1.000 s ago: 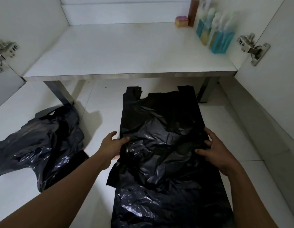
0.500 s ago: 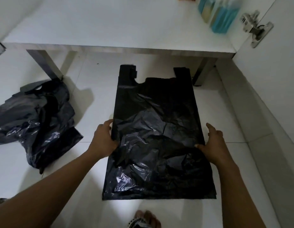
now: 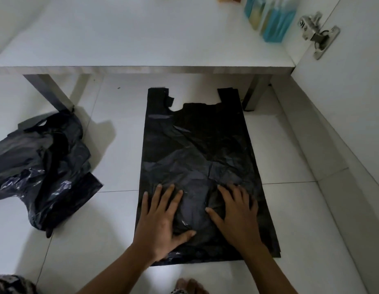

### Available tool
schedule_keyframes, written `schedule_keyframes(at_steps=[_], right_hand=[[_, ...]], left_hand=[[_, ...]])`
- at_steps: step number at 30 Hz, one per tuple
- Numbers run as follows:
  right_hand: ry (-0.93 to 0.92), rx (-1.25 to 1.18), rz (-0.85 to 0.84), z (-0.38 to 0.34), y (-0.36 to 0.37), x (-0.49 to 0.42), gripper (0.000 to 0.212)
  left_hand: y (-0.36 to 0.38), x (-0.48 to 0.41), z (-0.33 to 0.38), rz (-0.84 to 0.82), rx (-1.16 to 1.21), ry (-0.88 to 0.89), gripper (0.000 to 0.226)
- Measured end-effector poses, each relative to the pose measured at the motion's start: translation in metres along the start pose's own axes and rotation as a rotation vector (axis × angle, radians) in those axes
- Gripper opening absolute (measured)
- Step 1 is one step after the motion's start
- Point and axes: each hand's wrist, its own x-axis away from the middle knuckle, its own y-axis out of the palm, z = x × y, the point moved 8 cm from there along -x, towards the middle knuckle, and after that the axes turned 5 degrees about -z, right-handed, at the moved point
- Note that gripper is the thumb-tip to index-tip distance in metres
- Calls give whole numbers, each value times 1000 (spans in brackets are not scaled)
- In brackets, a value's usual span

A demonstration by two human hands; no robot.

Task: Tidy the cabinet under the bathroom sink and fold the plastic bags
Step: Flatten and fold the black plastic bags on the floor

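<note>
Left hand [image 3: 161, 217] and right hand [image 3: 237, 215] lying spread, pressing crinkled black plastic bag [image 3: 197, 145] flat on glossy tile floor [image 3: 112, 240]; bare tile bordering bag edges.

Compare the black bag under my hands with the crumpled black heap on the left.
The flat bag lies spread out, handles toward the cabinet; the crumpled heap is bunched up. The left hand and right hand press flat on the flat bag; nothing touches the crumpled heap. Both are black plastic on the white floor.

A bare foot [image 3: 190, 285] and patterned cloth [image 3: 12, 284] show low on the white tiled floor [image 3: 95, 251].
</note>
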Motion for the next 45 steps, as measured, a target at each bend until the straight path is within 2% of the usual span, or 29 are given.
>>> schedule_keyframes(at_steps=[10,14,17,21,26,30,33,36,38,40,42,45], right_hand=[[15,86,-16,5,7,6,74],[31,115,18,-26,6,15,59],[-16,104,-38,-40,26,20,51],[-58,145,-34,-6,26,20,55],[148,149,-44,77,4,27,65],[175,93,-77,84,-6,30,72],[230,-17,-50,80,-19,22,72],[281,-82,-62,77,-39,8,61],[291,-48,-95,74,-51,-3,49],[253,73,-82,64,-64,-21,42],[167,152,-27,44,-71,-45,38],[-60,96,62,-8,-65,-89,29]], left_hand=[[12,4,1,-77,-14,-9,127],[12,4,2,-70,5,-4,128],[12,4,2,-74,5,-4,128],[12,3,1,-78,-7,-15,129],[14,3,-1,-93,6,-17,128],[13,1,-1,-75,44,-30,127],[0,-4,-5,-83,91,-97,120],[-18,-15,-6,-164,99,-115,111],[-29,-26,-6,-251,133,-124,100],[-40,-40,-7,-266,110,-125,91],[-54,-60,-8,-145,88,-124,73],[-70,-99,-8,112,37,-58,46]])
